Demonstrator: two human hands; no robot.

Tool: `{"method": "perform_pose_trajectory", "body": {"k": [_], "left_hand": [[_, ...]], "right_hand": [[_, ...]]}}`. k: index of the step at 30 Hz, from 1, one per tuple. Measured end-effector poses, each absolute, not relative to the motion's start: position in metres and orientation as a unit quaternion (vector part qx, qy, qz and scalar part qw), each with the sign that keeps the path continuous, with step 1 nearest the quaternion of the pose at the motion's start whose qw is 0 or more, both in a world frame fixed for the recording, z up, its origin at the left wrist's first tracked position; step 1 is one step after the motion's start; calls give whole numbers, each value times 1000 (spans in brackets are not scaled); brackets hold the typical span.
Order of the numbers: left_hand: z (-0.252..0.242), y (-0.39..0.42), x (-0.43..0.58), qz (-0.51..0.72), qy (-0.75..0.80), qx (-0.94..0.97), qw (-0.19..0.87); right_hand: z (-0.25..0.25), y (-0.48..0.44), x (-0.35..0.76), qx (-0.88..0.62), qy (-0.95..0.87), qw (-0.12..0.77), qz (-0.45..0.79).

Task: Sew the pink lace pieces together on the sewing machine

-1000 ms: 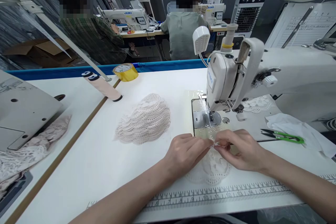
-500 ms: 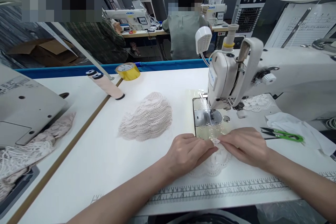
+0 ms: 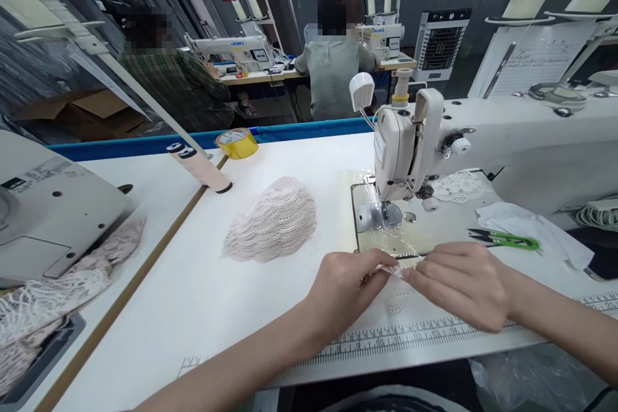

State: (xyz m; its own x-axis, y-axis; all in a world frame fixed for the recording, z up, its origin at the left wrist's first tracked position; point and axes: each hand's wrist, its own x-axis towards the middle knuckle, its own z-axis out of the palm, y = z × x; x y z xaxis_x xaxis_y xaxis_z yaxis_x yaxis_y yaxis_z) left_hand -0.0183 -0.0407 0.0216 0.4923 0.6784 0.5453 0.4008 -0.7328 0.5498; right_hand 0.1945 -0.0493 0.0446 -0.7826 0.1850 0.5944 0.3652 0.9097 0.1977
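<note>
My left hand point(image 3: 345, 290) pinches the edge of a small white lace piece point(image 3: 396, 299) in front of the sewing machine point(image 3: 396, 154). Close beside it, my right hand point(image 3: 458, 280) is closed on the same lace at its other side. The lace hangs between the fingertips, its lower part over the table, and is partly hidden by the hands. Behind the hands lie the metal needle plate point(image 3: 374, 217) and the raised machine head. A stack of beige lace pieces point(image 3: 273, 222) rests on the table to the left.
Green-handled snips point(image 3: 514, 241) and a white cloth point(image 3: 541, 232) lie at the right. Yellow tape point(image 3: 237, 143) and a thread cone point(image 3: 203, 169) stand at the back left. A printed ruler point(image 3: 376, 338) runs along the front edge. Two people sit beyond.
The lace is gathered up between my fingers and shows less on the table. My left hand has turned into an upright pinch. The view has shifted slightly.
</note>
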Motion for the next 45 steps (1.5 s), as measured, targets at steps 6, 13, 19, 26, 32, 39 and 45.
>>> {"method": "perform_pose_trajectory", "body": {"k": [6,13,19,26,32,39,45], "left_hand": [[43,-32,-8,142,472,806,327],[10,-10,-5,141,495,853,85],[-1,-19,-7,229,347,901,-127],[0,-31,-7,156,353,912,-139],[-1,-17,-5,168,360,909,-125],[-3,-14,-4,170,369,905,-125],[-4,-9,-2,175,374,902,-123]], "right_hand": [[50,-38,190,-426,-834,212,278],[8,3,187,-497,-805,193,262],[2,8,189,-532,-802,166,216],[5,-1,192,-515,-846,121,-63],[4,-13,191,-439,-867,133,-195],[-3,-9,192,-469,-859,78,-191],[-3,-6,192,-498,-848,6,-181]]}}
